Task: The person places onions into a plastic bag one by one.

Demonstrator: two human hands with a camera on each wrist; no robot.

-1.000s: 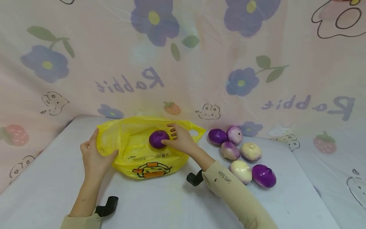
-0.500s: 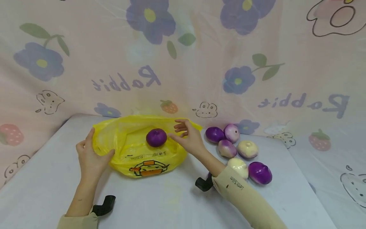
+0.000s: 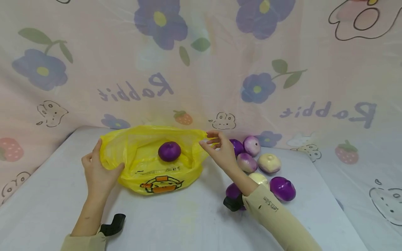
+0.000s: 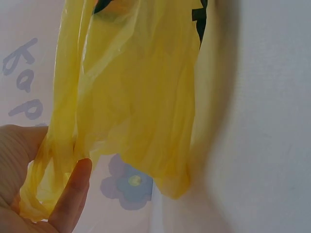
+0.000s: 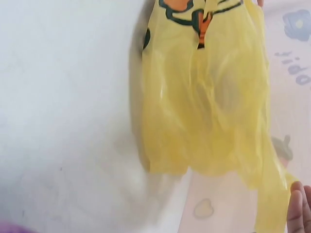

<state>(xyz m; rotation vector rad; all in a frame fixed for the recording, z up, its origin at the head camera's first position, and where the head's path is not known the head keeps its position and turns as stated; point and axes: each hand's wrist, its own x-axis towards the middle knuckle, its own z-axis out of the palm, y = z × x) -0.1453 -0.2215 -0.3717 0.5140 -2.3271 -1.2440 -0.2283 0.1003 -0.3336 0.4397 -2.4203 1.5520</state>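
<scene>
Yellow bag (image 3: 147, 155) is gripped by left hand (image 3: 100, 174); whether right hand (image 3: 222, 151) pinches is unclear.

There's a white table (image 3: 176, 223) here, right up by a big pink cloth (image 3: 201, 83). The cloth hangs like a wall, with purple flowers (image 3: 160, 21), bunnies (image 3: 223, 122), strawberries (image 3: 183, 118) and the word "Rabbit" (image 3: 135, 91) printed backwards. It looks like a little indoor nook, but I can't tell if it's in a home or a workroom.
</scene>
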